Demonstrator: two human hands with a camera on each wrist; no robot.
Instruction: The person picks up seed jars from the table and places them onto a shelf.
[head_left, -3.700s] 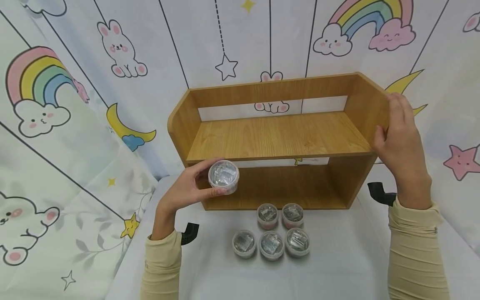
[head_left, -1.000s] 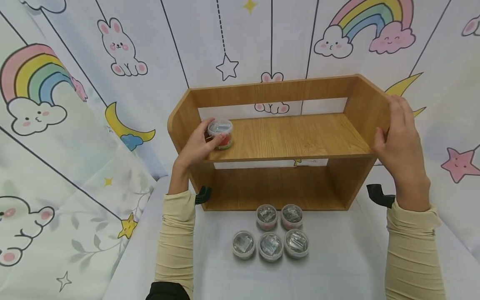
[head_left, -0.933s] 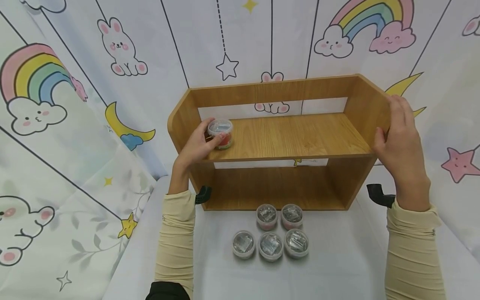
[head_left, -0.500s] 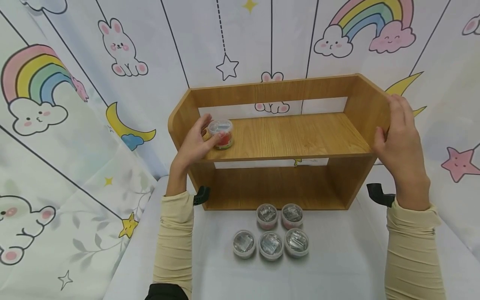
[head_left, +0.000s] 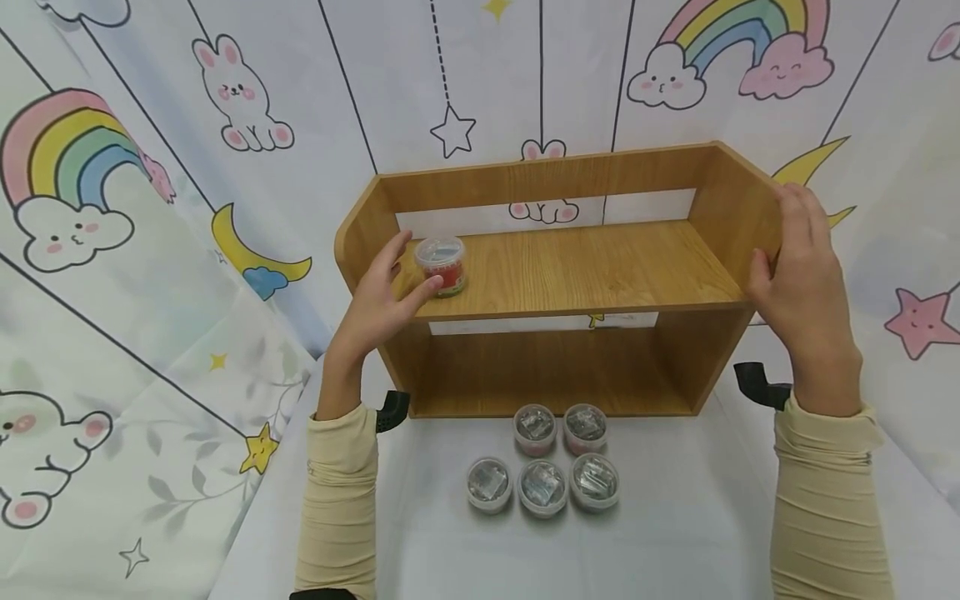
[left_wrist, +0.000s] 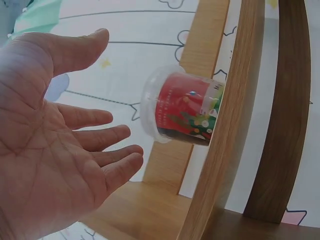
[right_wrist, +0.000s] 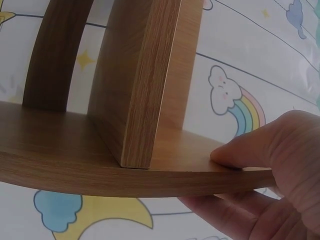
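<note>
A small clear-lidded plastic tub with a red printed label stands upright on the upper board at the left end of the wooden shelf. Beside it, my left hand is spread with straight fingers. The left wrist view shows a gap between those fingers and the tub. At the shelf's other end, my right hand grips the side panel. The right wrist view has the thumb on the inner face of that panel and fingers on the outer face.
Several more lidded tubs stand in two rows on the white cloth before the shelf. The lower compartment is open at the front. Behind hangs a patterned cloth with rainbows and rabbits.
My left hand carried the tub from in front of the shelf up onto the upper board, then let go and drew back to the left. The right hand stays on the side panel.
</note>
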